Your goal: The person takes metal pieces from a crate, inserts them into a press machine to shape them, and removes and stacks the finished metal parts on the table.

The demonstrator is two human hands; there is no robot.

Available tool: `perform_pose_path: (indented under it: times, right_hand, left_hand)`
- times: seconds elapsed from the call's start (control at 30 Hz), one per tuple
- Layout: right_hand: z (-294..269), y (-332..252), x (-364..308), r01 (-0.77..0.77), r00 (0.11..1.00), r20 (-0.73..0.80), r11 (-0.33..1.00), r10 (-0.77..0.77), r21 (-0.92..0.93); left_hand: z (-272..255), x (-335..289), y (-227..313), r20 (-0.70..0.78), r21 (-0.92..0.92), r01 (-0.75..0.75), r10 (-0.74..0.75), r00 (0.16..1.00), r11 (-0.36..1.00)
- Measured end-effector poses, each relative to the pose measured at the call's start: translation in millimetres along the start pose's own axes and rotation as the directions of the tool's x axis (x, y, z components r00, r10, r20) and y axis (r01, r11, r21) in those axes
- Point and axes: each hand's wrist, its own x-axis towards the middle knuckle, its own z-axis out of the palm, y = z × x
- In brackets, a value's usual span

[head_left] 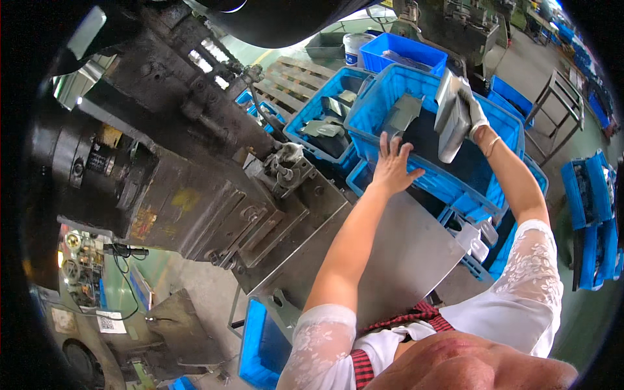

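Note:
My right hand [476,112], in a pale glove, grips a stack of flat grey metal plates [452,120] above the right part of a blue plastic crate [460,184]. Bare and with its fingers spread, my left hand [392,170] is at the crate's near-left rim, holding nothing. Whether its fingertips touch the rim I cannot tell. Inside the crate, to the left of the stack, lies a bent sheet-metal piece [402,114] on a dark surface.
A dark press machine [195,188] fills the left, beside a smooth metal table [396,247]. Another blue crate [311,117] with metal pieces stands left of mine, before a wooden pallet [296,77]. Metal parts [469,235] lie below my crate. A metal stand [558,104] is at right.

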Motion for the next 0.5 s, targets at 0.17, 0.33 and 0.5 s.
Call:
perform_pose_path:
  times: [0.17, 0.33, 0.5]
  right_hand:
    - [-17, 58, 60, -0.037, 0.998, -0.056, 0.99, 0.03, -0.138]
    - [-31, 106, 111, -0.144, 0.986, -0.091, 0.99, 0.143, -0.004]
    - [-21, 124, 118, -0.014, 0.983, -0.184, 0.998, 0.025, 0.059]
  left_hand:
    - [0, 5, -4, -0.041, -0.09, -0.053, 0.05, 0.998, 0.995]
    - [5, 3, 6, -0.005, -0.187, -0.036, 0.036, 0.999, 0.982]
    - [3, 5, 13, -0.006, -0.221, -0.017, 0.016, 1.0, 0.975]
